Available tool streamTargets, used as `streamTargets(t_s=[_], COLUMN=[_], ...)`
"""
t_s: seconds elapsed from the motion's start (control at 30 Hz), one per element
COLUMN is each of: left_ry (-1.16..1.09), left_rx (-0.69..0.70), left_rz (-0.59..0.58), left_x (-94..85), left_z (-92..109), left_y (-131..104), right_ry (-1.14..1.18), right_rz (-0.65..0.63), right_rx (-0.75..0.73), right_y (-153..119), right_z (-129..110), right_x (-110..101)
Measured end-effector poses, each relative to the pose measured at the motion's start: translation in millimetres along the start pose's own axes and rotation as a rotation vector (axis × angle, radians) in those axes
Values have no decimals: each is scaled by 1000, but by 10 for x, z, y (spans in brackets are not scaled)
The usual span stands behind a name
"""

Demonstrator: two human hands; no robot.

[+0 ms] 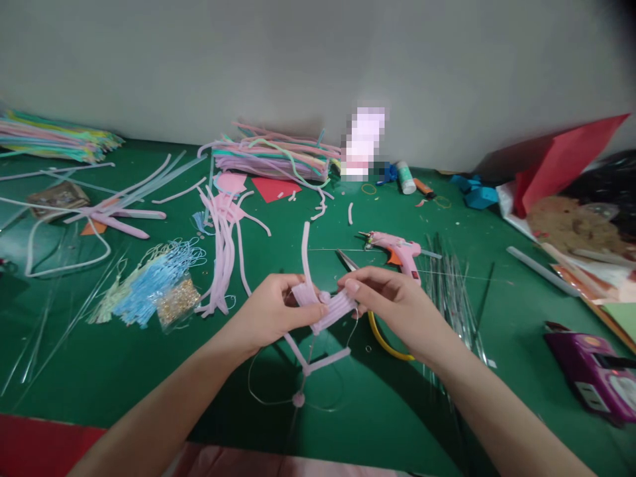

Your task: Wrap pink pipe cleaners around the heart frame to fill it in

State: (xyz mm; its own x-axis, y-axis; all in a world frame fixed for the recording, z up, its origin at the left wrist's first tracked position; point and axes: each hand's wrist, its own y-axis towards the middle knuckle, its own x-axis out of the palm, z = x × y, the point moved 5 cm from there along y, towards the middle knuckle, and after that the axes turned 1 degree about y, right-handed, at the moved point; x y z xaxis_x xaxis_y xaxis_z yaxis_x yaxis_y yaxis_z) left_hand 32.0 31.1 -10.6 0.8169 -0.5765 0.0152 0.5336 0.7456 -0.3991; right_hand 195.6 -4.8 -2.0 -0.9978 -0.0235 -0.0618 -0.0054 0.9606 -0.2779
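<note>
A pale pink-lilac piece of pipe cleaners (335, 309), laid side by side in a bent strip, is held between my two hands over the green table. My left hand (278, 305) pinches its left part, thumb on top; one loose pipe cleaner end (306, 248) sticks up there. My right hand (385, 298) grips the right end between thumb and fingers. Below hangs or lies a V-shaped pipe cleaner (308, 368) with thin wire loops and a small pink ball (298, 400); how these join the strip is partly hidden. Yellow-handled scissors (382, 338) lie beneath my right hand.
A pink glue gun (395, 248) lies beyond my right hand, beside metal wires (454, 298). Left are lilac pipe cleaners (223, 258), blue tassels (154, 278) and a bag of gold beads (179, 301). Bundled pipe cleaners (273, 159) line the wall. A purple power strip (593, 371) sits right.
</note>
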Motion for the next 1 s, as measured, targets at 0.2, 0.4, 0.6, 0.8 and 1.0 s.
streamTargets(t_s=[0.2, 0.4, 0.6, 0.8, 1.0], left_ry=[-51, -20, 27, 62, 55], left_rx=[-15, -1, 13, 29, 25], left_rz=[-56, -37, 8, 15, 13], left_x=[40, 31, 6, 4, -10], left_z=[11, 7, 1, -3, -4], left_y=[-19, -10, 0, -6, -4], right_ry=[382, 168, -565, -726, -501], right_rz=[-222, -69, 383, 388, 226], right_rx=[214, 120, -518, -589, -243], right_y=[-8, 21, -192, -245, -124], right_z=[93, 86, -259, -308, -174], right_x=[86, 7, -5, 92, 78])
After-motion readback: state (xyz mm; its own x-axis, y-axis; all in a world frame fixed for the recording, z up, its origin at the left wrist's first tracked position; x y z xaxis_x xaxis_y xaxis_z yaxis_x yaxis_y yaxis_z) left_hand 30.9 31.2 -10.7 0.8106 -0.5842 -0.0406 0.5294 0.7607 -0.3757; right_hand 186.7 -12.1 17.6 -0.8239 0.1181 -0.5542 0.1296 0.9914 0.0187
